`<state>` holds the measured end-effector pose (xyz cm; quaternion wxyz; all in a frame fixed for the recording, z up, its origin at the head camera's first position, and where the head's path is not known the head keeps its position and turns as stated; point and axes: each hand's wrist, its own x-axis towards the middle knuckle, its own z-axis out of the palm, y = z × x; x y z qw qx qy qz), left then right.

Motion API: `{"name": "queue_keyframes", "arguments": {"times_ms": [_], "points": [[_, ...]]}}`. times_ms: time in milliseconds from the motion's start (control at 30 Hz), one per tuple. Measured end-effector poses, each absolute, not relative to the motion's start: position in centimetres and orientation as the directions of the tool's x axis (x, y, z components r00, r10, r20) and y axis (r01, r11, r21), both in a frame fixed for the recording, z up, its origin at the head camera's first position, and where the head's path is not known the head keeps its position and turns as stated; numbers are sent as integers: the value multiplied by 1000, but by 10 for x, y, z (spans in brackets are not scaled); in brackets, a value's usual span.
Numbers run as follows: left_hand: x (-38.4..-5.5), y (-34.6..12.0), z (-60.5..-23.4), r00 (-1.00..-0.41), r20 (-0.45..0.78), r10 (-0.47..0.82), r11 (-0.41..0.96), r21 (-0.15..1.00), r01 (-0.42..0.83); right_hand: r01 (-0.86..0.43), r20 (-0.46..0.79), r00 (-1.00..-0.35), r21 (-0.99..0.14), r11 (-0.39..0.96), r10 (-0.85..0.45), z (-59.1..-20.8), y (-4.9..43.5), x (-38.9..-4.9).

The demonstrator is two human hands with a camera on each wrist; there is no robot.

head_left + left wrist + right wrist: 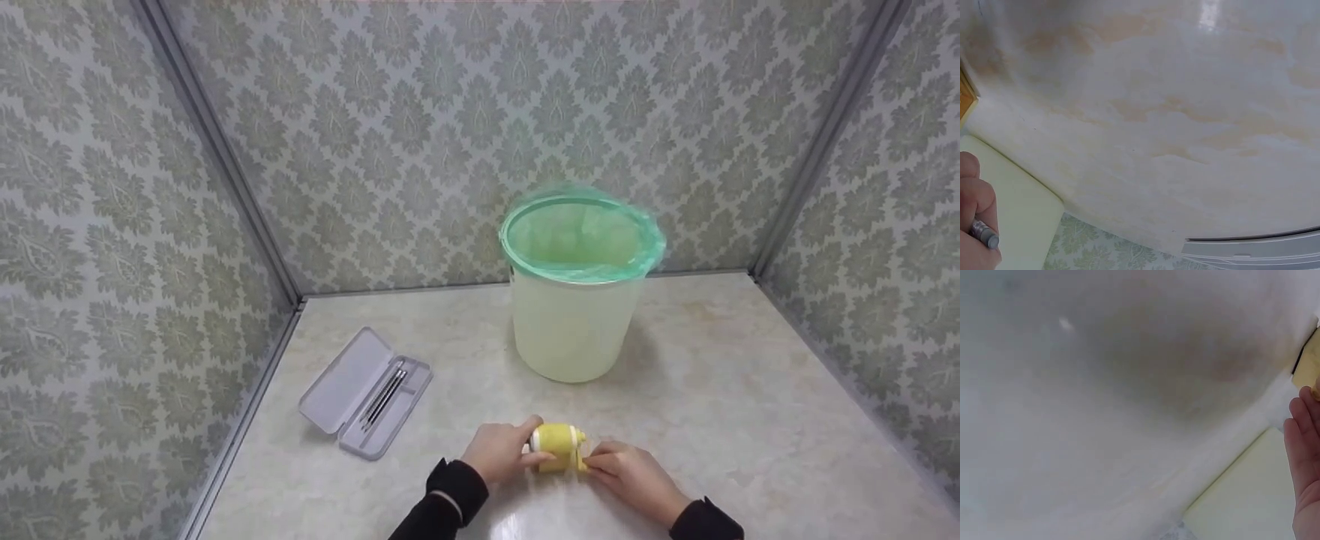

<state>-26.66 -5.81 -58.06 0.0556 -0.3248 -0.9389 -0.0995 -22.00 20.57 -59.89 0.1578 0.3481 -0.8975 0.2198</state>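
Yellow crank sharpener [556,435] in front of the white bin [571,330], apart from it; whether its base touches the worktop [750,360], cannot tell. Left hand [495,454], front-left of the bin, grips the sharpener's body; the left wrist view shows a silvery pencil end [985,233] held among its fingers. Right hand [634,476], front-right of the bin, pinches the crank handle [580,463]. Left of the bin, pencil case [345,384] lies open, slim pencils [384,397] inside. Risks, my judgement: slack left grip could let the body twist under cranking; pencil seated askew or pushed hard could snap its tip, hidden from view; jerky turning could slip the right fingers off the small handle or skid the sharpener toward the bin.
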Motion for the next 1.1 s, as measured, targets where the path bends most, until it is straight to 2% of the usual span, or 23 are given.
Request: {"name": "queue_keyframes", "arguments": {"times_ms": [167,267,500,833,1100], "points": [[-267,-59,-581,-782,160,602,770,145,622,-685,416,-724,-337,646,-550,-585,207,-213],[-267,-59,-581,-781,165,602,770,141,623,-698,427,-711,-337,632,-559,-578,208,-211],[-267,-59,-581,-760,193,621,755,116,646,-754,476,-639,-233,614,-604,-568,210,-212],[-268,-60,-579,-775,162,611,764,138,630,-775,584,-555,-104,623,-593,-550,210,-226],[-267,-58,-578,-777,160,609,767,131,628,-741,594,-588,-124,660,-549,-540,203,-246]]}}
